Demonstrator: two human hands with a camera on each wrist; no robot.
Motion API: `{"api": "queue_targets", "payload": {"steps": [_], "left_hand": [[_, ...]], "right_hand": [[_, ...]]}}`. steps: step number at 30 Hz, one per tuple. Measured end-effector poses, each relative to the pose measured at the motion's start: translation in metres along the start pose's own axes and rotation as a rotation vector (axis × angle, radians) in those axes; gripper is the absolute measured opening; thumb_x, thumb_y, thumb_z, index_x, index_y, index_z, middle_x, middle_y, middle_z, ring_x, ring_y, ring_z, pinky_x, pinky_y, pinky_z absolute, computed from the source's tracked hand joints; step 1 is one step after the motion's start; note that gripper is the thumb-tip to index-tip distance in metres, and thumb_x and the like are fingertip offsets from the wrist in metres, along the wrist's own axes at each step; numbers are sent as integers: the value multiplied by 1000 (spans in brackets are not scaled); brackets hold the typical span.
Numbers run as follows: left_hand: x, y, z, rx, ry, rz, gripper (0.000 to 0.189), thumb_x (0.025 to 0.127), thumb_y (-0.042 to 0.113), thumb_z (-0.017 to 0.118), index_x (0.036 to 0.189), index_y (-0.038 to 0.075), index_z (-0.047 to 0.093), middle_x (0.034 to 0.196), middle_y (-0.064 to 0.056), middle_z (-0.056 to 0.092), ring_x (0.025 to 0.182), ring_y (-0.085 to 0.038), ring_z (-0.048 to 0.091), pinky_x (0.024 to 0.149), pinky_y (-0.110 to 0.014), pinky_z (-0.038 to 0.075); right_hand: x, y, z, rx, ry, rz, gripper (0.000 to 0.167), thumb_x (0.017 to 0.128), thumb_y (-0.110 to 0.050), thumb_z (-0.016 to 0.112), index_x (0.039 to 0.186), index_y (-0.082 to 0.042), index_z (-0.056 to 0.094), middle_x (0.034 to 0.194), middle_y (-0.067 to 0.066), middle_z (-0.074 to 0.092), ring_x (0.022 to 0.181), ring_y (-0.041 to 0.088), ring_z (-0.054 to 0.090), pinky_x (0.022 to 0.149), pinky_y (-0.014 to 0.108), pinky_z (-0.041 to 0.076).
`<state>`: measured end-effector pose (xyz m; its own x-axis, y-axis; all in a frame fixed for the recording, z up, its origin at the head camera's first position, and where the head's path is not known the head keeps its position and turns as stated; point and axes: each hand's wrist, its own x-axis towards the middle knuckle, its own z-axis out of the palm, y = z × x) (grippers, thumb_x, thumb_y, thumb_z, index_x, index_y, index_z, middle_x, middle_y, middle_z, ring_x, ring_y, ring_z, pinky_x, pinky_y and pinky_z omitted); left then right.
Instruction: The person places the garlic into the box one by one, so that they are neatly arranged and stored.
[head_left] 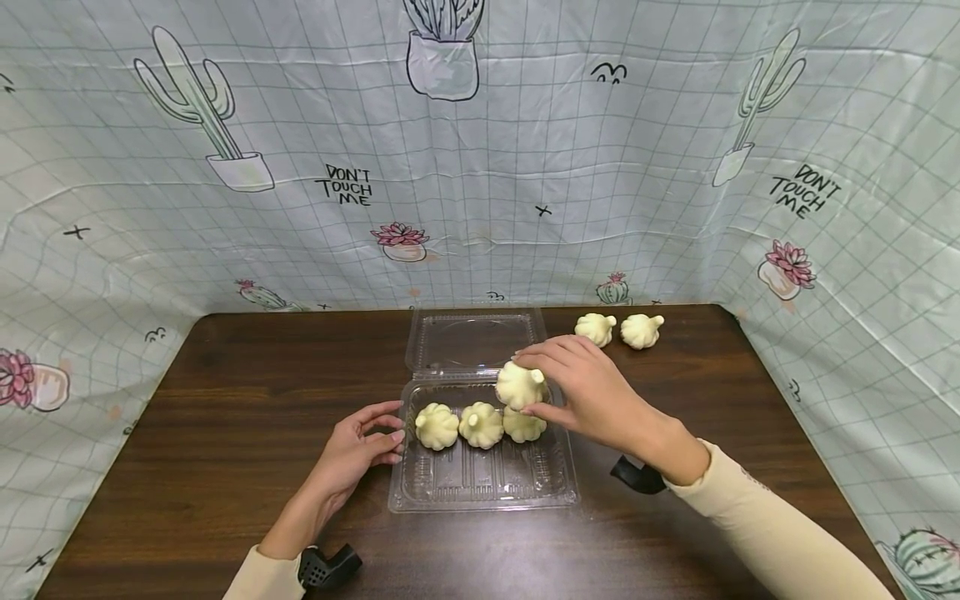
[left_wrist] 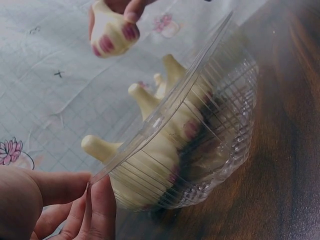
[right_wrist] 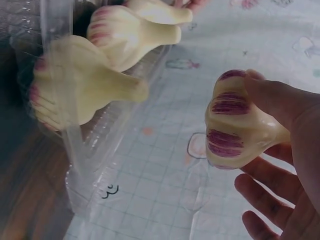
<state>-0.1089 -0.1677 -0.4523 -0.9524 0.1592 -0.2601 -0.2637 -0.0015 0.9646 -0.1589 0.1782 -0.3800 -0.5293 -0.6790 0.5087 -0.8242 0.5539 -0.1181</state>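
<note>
A clear plastic clamshell container point(head_left: 487, 492) lies on the table with its lid folded back. Three garlic bulbs sit in a row inside it: a left bulb point(head_left: 437, 427), a middle bulb point(head_left: 481, 425) and a right bulb point(head_left: 525, 427), the last partly hidden. Over the container's right side my right hand point(head_left: 585, 385) holds another garlic bulb point(right_wrist: 232, 122) between thumb and fingers, and purple streaks show on its base. My left hand point(head_left: 360, 446) pinches the container's left rim between thumb and fingers, as the left wrist view point(left_wrist: 92, 195) shows.
Two more garlic bulbs, one on the left point(head_left: 595, 330) and one on the right point(head_left: 642, 331), lie at the back right of the dark wooden table point(head_left: 247, 400). Behind rises a cactus-printed curtain point(head_left: 480, 183). The open lid point(head_left: 476, 342) lies behind the container.
</note>
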Motion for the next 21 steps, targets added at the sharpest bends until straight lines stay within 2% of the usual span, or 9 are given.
{"api": "queue_targets", "payload": {"steps": [5, 10, 16, 21], "left_hand": [[0, 0, 0, -4, -1, 1, 52, 102, -8, 61, 152, -11, 45, 113, -9, 60, 79, -8, 68, 73, -22, 63], [-1, 0, 0, -1, 3, -4, 52, 102, -8, 61, 152, -11, 45, 113, -10, 61, 79, -8, 68, 73, -22, 63], [0, 1, 0, 4, 3, -10, 52, 103, -8, 61, 152, -10, 45, 114, -10, 61, 80, -8, 68, 73, -22, 63], [0, 1, 1, 6, 7, -13, 52, 103, -9, 60, 152, -10, 45, 114, -11, 60, 80, -7, 68, 73, -22, 63]], "right_hand": [[4, -5, 1, 20, 6, -23, 60, 79, -37, 93, 127, -8, 71, 128, 3, 72, 119, 28, 63, 104, 47, 51], [9, -15, 7, 32, -12, -109, 62, 78, -35, 95, 128, -9, 70, 128, 2, 71, 119, 25, 64, 105, 44, 52], [16, -29, 18, 48, -73, -211, 58, 81, -37, 93, 127, -10, 71, 127, 1, 72, 120, 22, 63, 109, 40, 51], [22, -39, 27, 66, -144, -271, 57, 83, -40, 91, 128, -11, 71, 129, 0, 71, 120, 21, 63, 110, 41, 50]]}}
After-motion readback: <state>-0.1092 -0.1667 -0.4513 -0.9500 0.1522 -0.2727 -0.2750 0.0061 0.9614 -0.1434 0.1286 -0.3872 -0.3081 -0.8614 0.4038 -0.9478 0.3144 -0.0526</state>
